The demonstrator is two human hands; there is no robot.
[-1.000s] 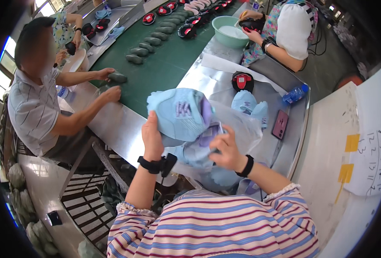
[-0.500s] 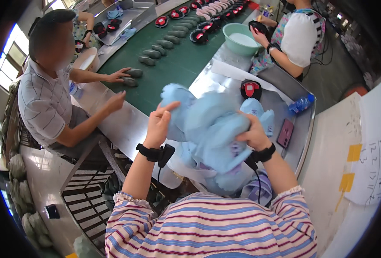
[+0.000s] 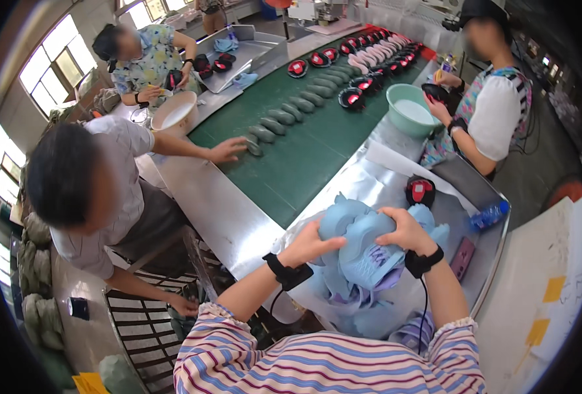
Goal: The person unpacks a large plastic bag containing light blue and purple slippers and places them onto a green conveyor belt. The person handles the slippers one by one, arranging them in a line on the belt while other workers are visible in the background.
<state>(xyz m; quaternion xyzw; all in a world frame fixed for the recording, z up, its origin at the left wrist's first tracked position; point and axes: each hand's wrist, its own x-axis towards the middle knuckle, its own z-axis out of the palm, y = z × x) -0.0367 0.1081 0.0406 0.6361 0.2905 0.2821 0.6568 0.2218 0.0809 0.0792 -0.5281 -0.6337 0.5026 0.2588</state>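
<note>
A factory line: a long green conveyor belt (image 3: 304, 157) runs far-left to near, flanked by a steel worktable (image 3: 370, 190). The left hand (image 3: 311, 244) and right hand (image 3: 404, 230) are both clamped on a pale blue moulded shoe part (image 3: 363, 253), held near, above a heap of like blue pieces (image 3: 363, 308), apparently for inspection or fitting. Right of it lie a blue bottle (image 3: 489, 215) and a flat magenta packet (image 3: 462, 257). Yellow square labels (image 3: 554, 289) mark the white board, far right.
</note>
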